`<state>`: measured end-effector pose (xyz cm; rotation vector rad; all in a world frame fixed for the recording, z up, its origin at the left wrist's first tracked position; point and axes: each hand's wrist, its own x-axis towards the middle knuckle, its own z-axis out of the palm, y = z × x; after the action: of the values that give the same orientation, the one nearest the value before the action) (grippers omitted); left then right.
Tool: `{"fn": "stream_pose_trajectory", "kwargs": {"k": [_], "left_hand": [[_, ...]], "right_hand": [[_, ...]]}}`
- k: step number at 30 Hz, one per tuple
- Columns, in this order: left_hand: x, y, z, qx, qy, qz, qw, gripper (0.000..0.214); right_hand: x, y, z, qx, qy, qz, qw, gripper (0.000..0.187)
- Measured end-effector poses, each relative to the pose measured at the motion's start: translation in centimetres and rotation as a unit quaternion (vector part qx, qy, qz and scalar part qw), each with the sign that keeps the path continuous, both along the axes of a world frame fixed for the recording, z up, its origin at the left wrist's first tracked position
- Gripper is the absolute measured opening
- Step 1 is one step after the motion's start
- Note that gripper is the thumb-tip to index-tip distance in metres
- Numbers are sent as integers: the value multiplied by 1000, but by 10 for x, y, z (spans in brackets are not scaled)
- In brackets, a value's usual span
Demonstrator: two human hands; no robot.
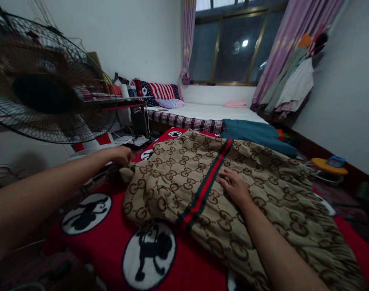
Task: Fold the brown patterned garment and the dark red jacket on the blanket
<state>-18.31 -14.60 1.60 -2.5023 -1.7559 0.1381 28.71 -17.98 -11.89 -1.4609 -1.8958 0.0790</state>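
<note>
A large beige cloth (181, 169) with brown interlocking-letter print and a green-red-green stripe lies spread out, with gathered, wrinkled folds toward its right side. My left hand (122, 155) is closed at the cloth's left edge, its fingers curled around a bunched bit of it; the fingertips are partly hidden. Over the middle, just right of the stripe, my right hand (235, 186) rests palm down on the fabric with its fingers apart. Underneath is a red blanket (112, 246) with white ovals holding dark monkey figures.
A standing fan (40, 93) is close on the left, beside a cluttered desk (126, 103). Beyond the cloth are a teal fabric piece (254, 135) and a bed (199, 111) under the window. At right stand a yellow stool (328, 165) and hanging clothes (296, 85).
</note>
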Motion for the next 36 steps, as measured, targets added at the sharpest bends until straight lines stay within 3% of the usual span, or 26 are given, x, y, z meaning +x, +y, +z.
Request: {"fn": "stream_pose_trajectory", "kwargs": {"k": [3,5,7,9,11,14,18,20,22,26,30,33,36], "left_hand": [[27,20,59,103,-23,79,991,25],[64,29,103,300,-136,61,942,31],[113,32,133,389,-215,-55,894,37],[165,31,141,357,-257,-195,877,52],[205,26,125,290,-317,-255,866,39],[225,18,78,193,-376,-299,856,59],[186,9,15,76,-374,-194,904,59],[156,3,-7,16,-353,-123,927,62],[130,-3,-23,-47,-321,-74,943,69],[108,-21,-46,-93,-245,-50,964,81],[116,-28,-56,-82,-249,-45,964,84],[131,-20,-55,-94,-261,-52,959,86],[153,-9,-53,-106,-275,-80,952,86]], "right_hand": [[-1,-3,7,37,108,-10,993,30],[-2,-7,14,69,189,-41,979,35],[-1,-12,22,79,270,-76,957,42],[3,-17,27,70,360,-89,926,49],[10,-18,28,66,446,-98,887,55],[25,-13,21,63,507,-159,845,60],[37,-2,11,57,565,-233,790,57],[37,3,9,60,611,-237,753,53],[37,4,9,54,631,-225,740,47],[35,-1,13,12,621,-169,765,44],[27,-8,23,0,579,-167,798,39],[20,-10,34,-36,487,-154,859,34],[20,-14,48,-150,343,-89,923,30]]}}
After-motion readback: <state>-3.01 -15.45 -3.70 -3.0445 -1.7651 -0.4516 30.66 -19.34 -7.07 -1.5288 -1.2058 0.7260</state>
